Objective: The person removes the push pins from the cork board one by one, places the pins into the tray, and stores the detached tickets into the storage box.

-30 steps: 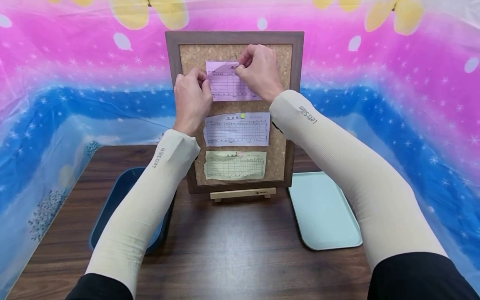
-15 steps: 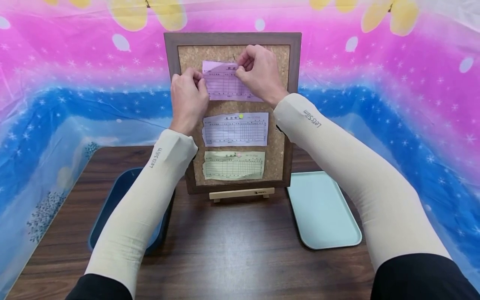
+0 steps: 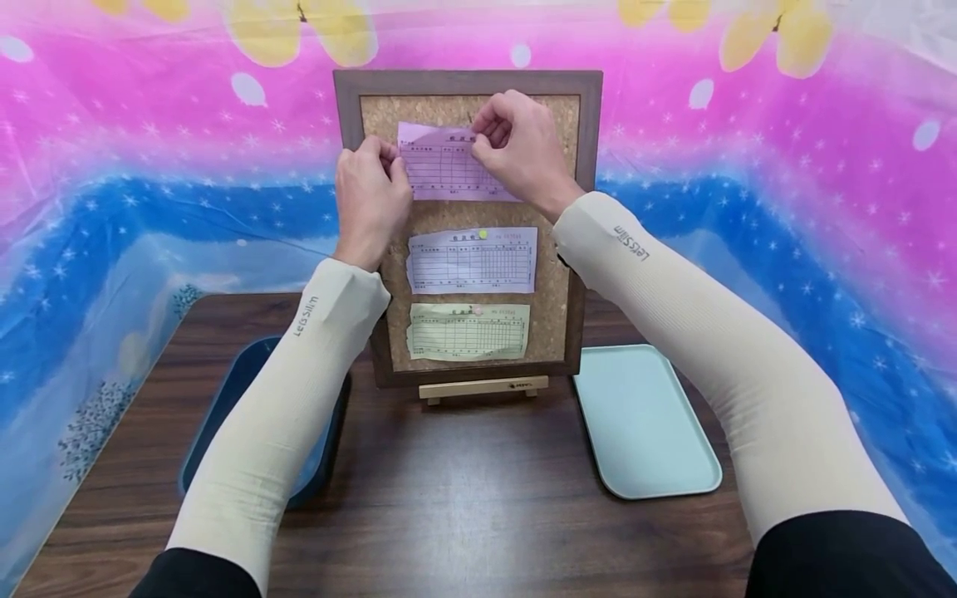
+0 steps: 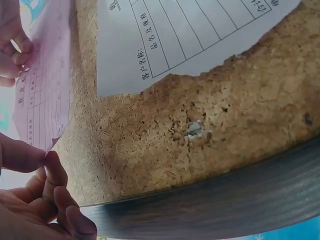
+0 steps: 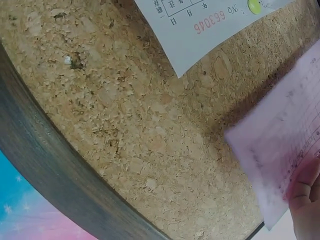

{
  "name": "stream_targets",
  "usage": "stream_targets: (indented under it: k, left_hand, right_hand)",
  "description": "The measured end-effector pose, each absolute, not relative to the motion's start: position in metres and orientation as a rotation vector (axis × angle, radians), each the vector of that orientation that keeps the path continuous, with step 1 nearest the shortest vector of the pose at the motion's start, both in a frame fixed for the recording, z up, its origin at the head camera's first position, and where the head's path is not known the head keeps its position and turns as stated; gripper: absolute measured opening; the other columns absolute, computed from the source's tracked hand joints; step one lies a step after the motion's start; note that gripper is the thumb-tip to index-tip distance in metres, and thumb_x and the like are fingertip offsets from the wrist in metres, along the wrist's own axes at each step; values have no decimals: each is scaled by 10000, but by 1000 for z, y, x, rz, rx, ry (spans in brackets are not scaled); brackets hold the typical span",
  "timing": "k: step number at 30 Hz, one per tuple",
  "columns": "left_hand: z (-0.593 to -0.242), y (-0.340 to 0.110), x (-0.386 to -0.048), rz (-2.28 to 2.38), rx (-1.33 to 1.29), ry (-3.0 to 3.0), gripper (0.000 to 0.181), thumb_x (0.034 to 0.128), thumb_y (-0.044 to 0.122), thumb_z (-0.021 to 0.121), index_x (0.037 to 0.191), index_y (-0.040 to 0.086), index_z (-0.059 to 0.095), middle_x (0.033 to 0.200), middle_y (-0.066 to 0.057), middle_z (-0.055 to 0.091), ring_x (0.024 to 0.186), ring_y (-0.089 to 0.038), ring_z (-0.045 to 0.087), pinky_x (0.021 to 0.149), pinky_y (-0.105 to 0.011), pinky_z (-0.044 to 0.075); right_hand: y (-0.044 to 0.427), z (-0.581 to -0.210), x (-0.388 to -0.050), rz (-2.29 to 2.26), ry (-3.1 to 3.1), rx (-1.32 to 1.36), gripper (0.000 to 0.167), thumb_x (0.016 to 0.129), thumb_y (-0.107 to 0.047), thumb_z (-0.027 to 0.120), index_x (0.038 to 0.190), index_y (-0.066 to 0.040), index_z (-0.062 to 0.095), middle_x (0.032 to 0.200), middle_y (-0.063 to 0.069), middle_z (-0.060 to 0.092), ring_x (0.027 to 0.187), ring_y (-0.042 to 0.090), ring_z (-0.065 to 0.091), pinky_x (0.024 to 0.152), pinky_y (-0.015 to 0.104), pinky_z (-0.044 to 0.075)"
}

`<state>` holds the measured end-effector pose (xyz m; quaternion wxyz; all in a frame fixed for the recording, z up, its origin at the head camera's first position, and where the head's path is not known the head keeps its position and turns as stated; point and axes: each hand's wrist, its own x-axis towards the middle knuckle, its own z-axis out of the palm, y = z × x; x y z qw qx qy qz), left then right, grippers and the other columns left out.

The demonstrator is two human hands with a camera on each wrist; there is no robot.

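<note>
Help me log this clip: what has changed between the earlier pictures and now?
The rectangular pink paper slip has shifted slightly left across the brown-framed cork board with the left hand pinching its edge. No hold visibly changed. The right hand stays at the slip's top edge; the bluish-white paper form and pale-green paper form below stay put.

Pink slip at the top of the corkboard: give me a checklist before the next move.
1. Left hand pinching the pink slip at its left edge: ok.
2. Right hand at the slip's top edge: ok.
3. Pin in the right hand's grip: cannot tell, hidden.
4. Slip flat on the corkboard: not ok, its edge casts a shadow in the right wrist view.
5. Middle slip left uncovered: ok, bare cork between.
</note>
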<state>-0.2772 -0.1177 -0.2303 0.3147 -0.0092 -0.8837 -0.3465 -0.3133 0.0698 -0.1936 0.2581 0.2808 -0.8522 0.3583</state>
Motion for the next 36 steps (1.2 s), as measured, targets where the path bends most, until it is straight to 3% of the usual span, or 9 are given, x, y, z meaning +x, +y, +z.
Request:
stream_targets:
  k: [14,24,36]
  left_hand:
    - [-228,-129,-273,-949,-41,-2333,217,971,165,434,1035,20,582,939,-113,575,941,-231,476,757,-314,390]
    - [-224,-148,-270,-986,-68,-2262,226,981,142,409,1077,9,565,943,-111,589,809,-187,517,688,-277,391]
    - [-214,-177,-267,-1020,1,-2207,250,981,123,382,1130,-6,534,1046,-95,579,856,-130,509,698,-226,402]
  right_hand:
    - [77,-194,-315,980,-2287,758,109,827,-23,583,906,-22,658,885,39,583,746,90,518,700,180,426]
    - [86,-200,-316,974,-2296,722,86,839,-40,582,884,-36,656,860,19,554,741,91,524,692,184,428]
    - [97,-203,-315,912,-2327,687,99,867,-69,579,905,-28,660,886,31,571,768,87,522,709,186,421]
